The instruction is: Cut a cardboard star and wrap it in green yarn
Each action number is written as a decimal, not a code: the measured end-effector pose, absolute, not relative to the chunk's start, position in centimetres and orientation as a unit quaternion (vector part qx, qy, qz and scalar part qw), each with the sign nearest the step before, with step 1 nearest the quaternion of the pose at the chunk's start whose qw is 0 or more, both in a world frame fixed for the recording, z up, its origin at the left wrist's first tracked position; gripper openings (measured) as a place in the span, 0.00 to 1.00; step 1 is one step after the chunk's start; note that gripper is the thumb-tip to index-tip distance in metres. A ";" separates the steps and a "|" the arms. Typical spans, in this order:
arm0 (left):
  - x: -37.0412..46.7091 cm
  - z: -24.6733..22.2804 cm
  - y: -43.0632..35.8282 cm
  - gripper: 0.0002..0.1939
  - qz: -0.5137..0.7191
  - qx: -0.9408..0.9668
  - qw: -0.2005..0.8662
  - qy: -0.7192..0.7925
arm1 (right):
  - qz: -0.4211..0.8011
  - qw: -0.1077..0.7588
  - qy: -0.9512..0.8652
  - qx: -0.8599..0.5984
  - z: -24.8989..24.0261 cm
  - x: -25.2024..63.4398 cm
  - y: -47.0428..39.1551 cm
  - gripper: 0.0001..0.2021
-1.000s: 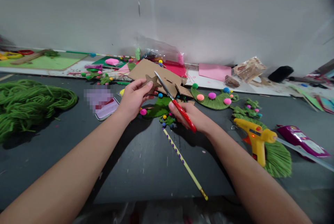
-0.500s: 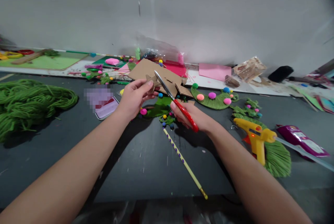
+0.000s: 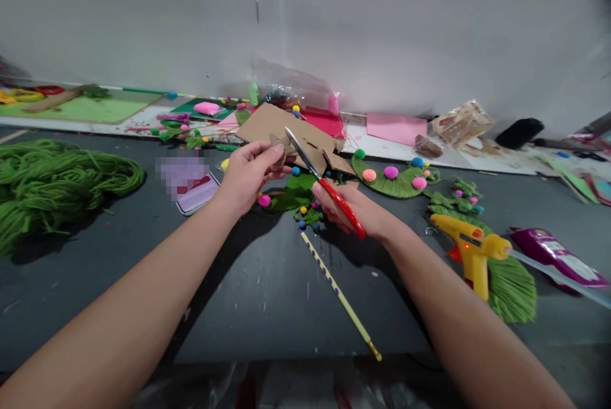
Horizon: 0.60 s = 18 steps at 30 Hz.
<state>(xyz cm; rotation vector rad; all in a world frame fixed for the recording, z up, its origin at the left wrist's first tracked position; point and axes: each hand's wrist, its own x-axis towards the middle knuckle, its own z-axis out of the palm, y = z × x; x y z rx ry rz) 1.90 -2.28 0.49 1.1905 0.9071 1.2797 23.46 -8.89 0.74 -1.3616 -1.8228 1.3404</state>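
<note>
Nearby lie pencil [image 3: 342, 298], glue gun [image 3: 470, 245]; left grip [image 3: 249, 175] pinches cardboard piece [image 3: 280, 145]; right grip [image 3: 366, 207] clasps scissors [image 3: 338, 198].

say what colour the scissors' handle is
Red; the scissors' handle shows in the head view, the only one here.

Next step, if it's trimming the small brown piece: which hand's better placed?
Right, probably: the right hand holds the red-handled scissors, blades pointing toward the small brown piece. The left hand is occupied gripping that piece.
</note>
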 end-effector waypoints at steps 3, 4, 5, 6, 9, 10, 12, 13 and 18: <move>1.9 0.5 -2.3 0.14 0.542 0.504 0.549 0.389 | 0.498 0.240 -0.663 -0.506 0.8 23.3 -8.9 0.30; 1.9 0.5 -2.3 0.14 0.541 0.504 0.548 0.390 | 0.500 0.240 -0.660 -0.507 0.8 23.3 -8.9 0.30; 1.9 0.5 -2.3 0.15 0.541 0.504 0.549 0.390 | 0.502 0.241 -0.659 -0.506 0.7 23.3 -8.8 0.30; 2.0 0.5 -2.3 0.15 0.541 0.504 0.549 0.389 | 0.504 0.243 -0.657 -0.505 0.7 23.3 -8.8 0.30; 2.0 0.4 -2.3 0.15 0.541 0.501 0.552 0.388 | 0.508 0.244 -0.655 -0.503 0.5 23.4 -8.7 0.29; 2.0 0.4 -2.3 0.14 0.541 0.501 0.553 0.388 | 0.509 0.244 -0.655 -0.502 0.5 23.4 -8.7 0.29; 2.0 0.4 -2.3 0.14 0.542 0.502 0.553 0.386 | 0.512 0.246 -0.654 -0.500 0.5 23.4 -8.7 0.29; 2.0 0.4 -2.3 0.14 0.542 0.502 0.553 0.385 | 0.513 0.246 -0.654 -0.499 0.5 23.4 -8.7 0.29; 2.1 0.4 -2.3 0.14 0.541 0.496 0.560 0.382 | 0.515 0.243 -0.648 -0.505 0.4 23.4 -8.7 0.29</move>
